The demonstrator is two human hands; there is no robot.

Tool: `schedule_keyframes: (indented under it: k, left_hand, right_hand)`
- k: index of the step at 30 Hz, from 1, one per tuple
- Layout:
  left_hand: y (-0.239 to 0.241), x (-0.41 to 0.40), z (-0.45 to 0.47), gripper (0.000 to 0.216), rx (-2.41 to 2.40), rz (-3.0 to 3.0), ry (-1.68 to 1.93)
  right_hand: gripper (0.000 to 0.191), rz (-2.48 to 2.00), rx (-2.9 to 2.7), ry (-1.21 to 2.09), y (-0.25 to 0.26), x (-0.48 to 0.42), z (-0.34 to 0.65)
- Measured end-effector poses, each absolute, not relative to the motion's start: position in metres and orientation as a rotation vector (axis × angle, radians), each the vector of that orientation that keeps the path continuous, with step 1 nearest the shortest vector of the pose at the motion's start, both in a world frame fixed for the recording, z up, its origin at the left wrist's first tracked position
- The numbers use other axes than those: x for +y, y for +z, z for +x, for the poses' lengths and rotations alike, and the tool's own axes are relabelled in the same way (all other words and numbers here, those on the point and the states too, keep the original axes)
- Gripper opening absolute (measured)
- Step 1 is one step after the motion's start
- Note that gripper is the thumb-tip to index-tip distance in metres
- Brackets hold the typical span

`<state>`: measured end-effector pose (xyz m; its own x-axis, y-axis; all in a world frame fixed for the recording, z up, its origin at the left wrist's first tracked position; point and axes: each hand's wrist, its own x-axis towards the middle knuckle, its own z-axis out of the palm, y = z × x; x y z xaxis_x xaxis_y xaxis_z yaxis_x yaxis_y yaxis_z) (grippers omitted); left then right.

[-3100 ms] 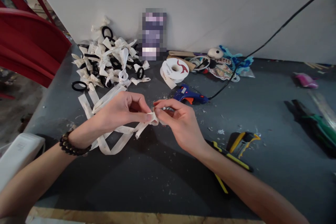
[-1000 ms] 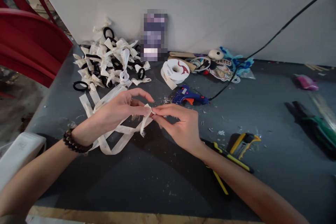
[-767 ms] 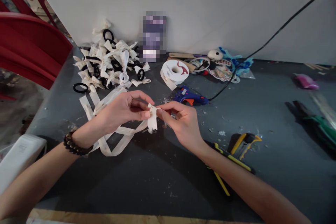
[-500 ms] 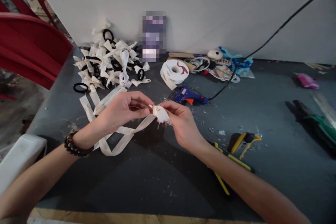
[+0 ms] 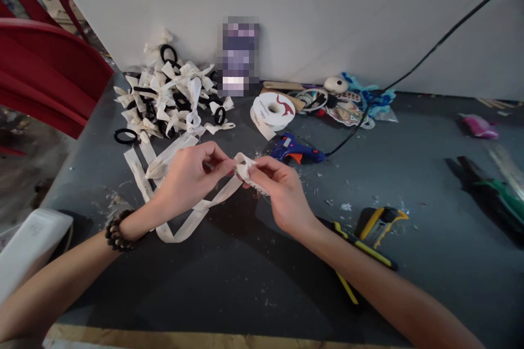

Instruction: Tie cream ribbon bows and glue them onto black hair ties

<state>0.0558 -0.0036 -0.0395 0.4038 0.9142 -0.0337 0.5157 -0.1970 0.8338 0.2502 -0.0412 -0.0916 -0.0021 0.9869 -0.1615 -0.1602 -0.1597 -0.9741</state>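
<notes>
Between my two hands is a looped white ribbon [image 5: 242, 169], held above the table. My left hand [image 5: 200, 174], with a beaded bracelet at its wrist, pinches the ribbon's left side between thumb and fingers. My right hand [image 5: 278, 185] is closed on the folded part at the right, thumb on top. A long strip of white ribbon [image 5: 190, 226] trails from below the hands and lies bent on the table to the left. Behind the hands stand a ribbon spool [image 5: 273, 112] and a blue glue gun [image 5: 295, 148]. My fingers hide part of the fold.
A pile of white bows with black hair ties [image 5: 176, 98] sits at the back left. Yellow-handled scissors [image 5: 364, 248] and a yellow box cutter [image 5: 382, 226] lie by my right forearm. Green-handled pliers [image 5: 497, 196] lie far right; a black cord [image 5: 442, 38] crosses above the table.
The ribbon between my hands has turned from a flat fold into an open loop. My left hand has shifted slightly, its thumb now pinching the loop's edge. My right hand has hardly moved.
</notes>
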Motion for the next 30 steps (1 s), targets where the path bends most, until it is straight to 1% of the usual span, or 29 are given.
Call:
schedule_keyframes:
  k: [3,8,12,17,22,24,30]
  left_hand:
    - [-0.039,-0.006,0.058,0.020,1.241,1.957,0.626]
    - [-0.033,-0.007,0.056,0.015,1.157,2.070,0.786]
    - [-0.037,-0.009,0.059,0.015,1.119,1.926,0.750]
    - [-0.047,-0.018,0.067,0.014,1.177,1.759,0.771]
    - [-0.041,-0.015,0.064,0.013,1.168,1.913,0.715]
    - [-0.035,-0.010,0.059,0.016,1.135,1.919,0.631]
    - [-0.025,0.013,0.041,0.038,1.062,1.808,0.350]
  right_hand:
    - [0.014,-1.212,-1.023,1.279,-0.094,-0.041,0.251]
    - [0.016,-1.223,-1.154,1.129,-0.095,-0.043,0.255]
    - [0.020,-1.257,-1.196,1.076,-0.093,-0.046,0.256]
    - [0.020,-1.344,-1.361,0.951,-0.092,-0.051,0.257]
    - [0.020,-1.351,-1.387,0.927,-0.093,-0.053,0.257]
    - [0.020,-1.353,-1.397,0.935,-0.093,-0.053,0.257]
    - [0.019,-1.361,-1.382,0.872,-0.091,-0.047,0.260]
